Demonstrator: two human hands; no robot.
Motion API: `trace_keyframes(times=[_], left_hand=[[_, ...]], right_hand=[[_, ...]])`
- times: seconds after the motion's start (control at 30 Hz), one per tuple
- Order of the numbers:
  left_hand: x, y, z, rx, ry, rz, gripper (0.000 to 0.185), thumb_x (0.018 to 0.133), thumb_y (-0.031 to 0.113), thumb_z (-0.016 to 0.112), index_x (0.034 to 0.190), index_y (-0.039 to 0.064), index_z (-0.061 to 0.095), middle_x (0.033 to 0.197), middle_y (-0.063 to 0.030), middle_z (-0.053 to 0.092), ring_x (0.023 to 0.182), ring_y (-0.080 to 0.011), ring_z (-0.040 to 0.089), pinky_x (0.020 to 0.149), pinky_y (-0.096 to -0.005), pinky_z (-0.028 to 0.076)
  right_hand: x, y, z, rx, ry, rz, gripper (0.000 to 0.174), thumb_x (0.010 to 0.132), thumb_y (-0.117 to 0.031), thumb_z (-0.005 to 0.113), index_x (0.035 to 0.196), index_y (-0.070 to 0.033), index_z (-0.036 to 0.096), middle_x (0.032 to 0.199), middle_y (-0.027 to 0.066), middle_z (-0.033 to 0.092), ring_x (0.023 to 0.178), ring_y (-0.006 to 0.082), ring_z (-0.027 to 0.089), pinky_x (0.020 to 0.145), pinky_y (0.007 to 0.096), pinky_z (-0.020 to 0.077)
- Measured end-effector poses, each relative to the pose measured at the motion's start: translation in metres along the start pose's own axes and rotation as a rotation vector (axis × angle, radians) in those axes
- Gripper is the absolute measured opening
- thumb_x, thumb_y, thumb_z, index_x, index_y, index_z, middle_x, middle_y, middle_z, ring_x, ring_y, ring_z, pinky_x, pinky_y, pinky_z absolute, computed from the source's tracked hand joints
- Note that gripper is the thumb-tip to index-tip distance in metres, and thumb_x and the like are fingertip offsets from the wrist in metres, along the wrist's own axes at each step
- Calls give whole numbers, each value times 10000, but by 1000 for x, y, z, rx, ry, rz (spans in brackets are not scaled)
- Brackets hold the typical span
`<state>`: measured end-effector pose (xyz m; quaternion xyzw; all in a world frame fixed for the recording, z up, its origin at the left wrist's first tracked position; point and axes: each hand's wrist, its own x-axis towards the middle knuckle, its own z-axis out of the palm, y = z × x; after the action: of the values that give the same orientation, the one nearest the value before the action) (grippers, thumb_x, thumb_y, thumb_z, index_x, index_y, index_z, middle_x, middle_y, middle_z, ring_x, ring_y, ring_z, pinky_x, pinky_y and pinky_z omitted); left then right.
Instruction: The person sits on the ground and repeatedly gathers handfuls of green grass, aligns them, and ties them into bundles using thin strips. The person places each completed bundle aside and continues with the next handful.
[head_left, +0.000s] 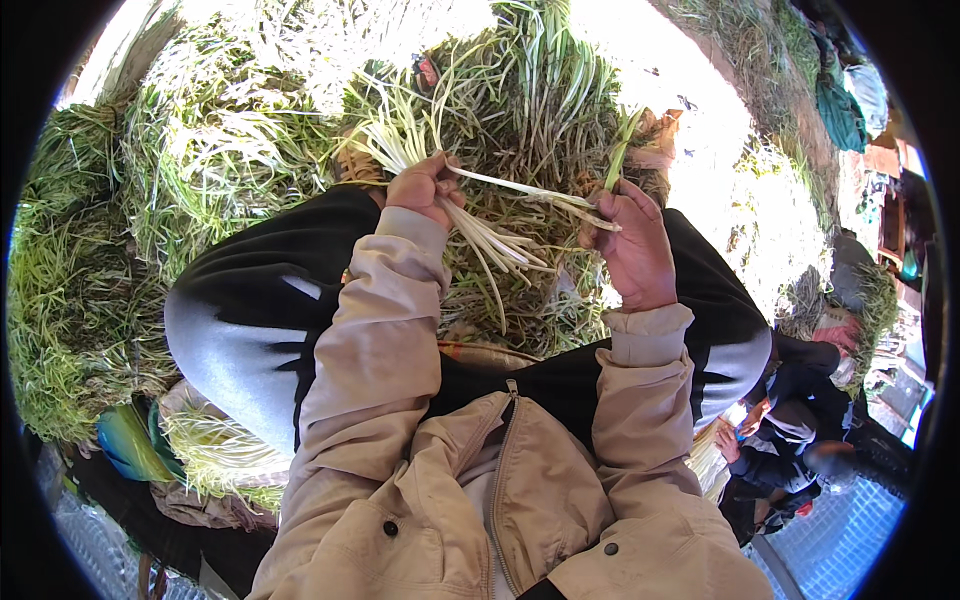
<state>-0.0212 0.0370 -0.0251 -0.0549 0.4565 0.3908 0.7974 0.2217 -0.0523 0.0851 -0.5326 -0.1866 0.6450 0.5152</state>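
Note:
My left hand (425, 189) is closed around a bundle of long pale stalks (491, 238), their white ends pointing down to the right and their yellow-green tops fanning out above. Across the gap to the right, my right hand (630, 232) pinches a few stalks between thumb and fingers. One long white stalk (517, 185) stretches between both hands. A short green leafy end (621, 150) sticks up above my right fingers. Beneath and beyond the hands lies a large heap of green leafy stalks (547, 97), partly washed out by sunlight.
More leafy heaps (75, 300) lie at the left. Beside my left knee is a bundle of pale stalks (225, 450). At the lower right sits another person (795, 427), hands near pale stalks (709, 457). A green cloth (840, 112) hangs at the upper right.

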Motion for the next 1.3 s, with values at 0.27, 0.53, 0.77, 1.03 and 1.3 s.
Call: trace_keyframes(times=[0.27,0.53,0.77,1.03,1.3], left_hand=[[-7,0,16,-85,-71,-27,204,1095,175,439,983,46,551,753,-17,508,526,-83,375,535,-272,379],[11,23,-13,-50,91,191,187,1067,173,500,948,58,586,735,-14,539,533,-92,391,541,-282,389],[13,-15,-3,211,51,276,136,952,182,706,989,52,692,777,-33,661,521,-115,483,478,-318,435],[4,-33,8,352,12,276,150,898,163,768,989,56,717,770,-36,686,501,-105,514,454,-279,435],[2,-38,10,383,-27,312,133,844,79,793,940,19,726,732,-55,695,445,-120,541,366,-276,398]], right_hand=[[-38,-53,-9,169,-62,-253,185,1018,-181,596,1114,-23,577,920,67,588,764,174,505,692,346,420],[-93,-141,-38,386,-19,-532,122,949,-85,630,1043,-52,559,887,17,454,755,149,450,722,343,356],[-10,-49,-55,-587,333,-184,188,937,-87,610,1101,-5,646,830,77,644,648,179,552,656,347,485],[41,51,37,-932,19,-160,366,858,-64,664,1219,-21,697,792,13,634,719,97,547,689,281,477],[127,60,54,-1042,74,-365,274,845,-231,726,1018,-20,751,769,81,691,683,137,599,660,324,489]])
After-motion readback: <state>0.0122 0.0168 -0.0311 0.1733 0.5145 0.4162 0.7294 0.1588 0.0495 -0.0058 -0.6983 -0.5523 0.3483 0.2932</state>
